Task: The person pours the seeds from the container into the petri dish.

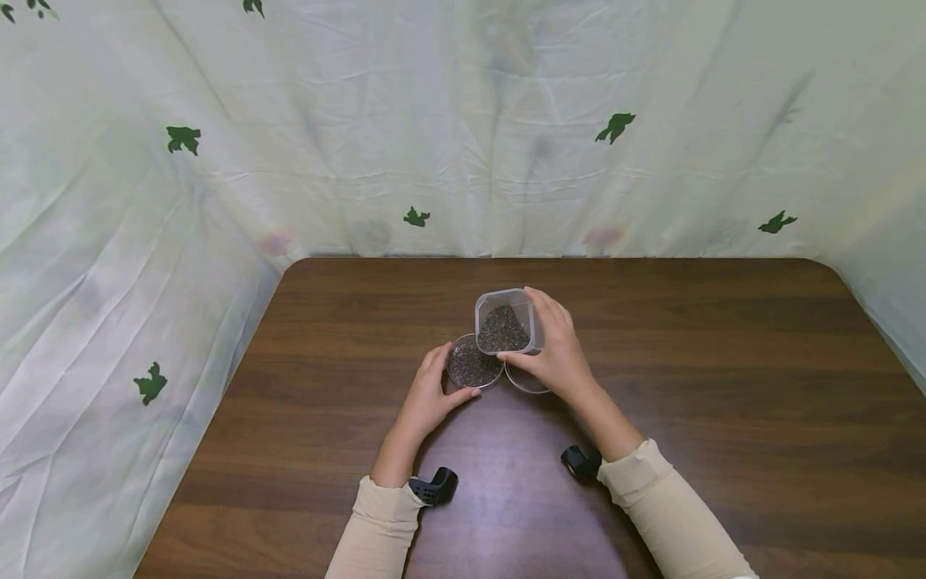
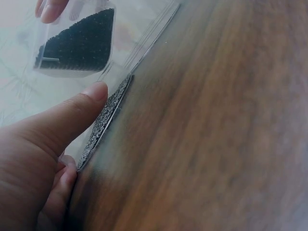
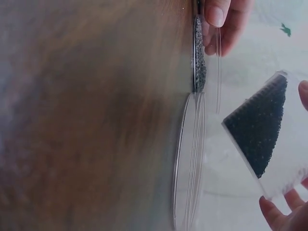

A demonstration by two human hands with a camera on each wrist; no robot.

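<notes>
My left hand holds a round clear petri dish on the table, thumb on the near side and fingers on the far side. Dark, gravel-like granules lie in it. Above and just right of that dish, my right hand grips a clear square plastic tub. The tub is tilted, and dark granules are banked against one side of it. Beneath the tub and right hand sits another clear round dish, partly hidden in the head view and with no granules visible inside.
The brown wooden table has rounded far corners. A pale curtain with green leaf-like shapes hangs behind it and at the sides. Black devices are strapped on both wrists, the left one close above the tabletop.
</notes>
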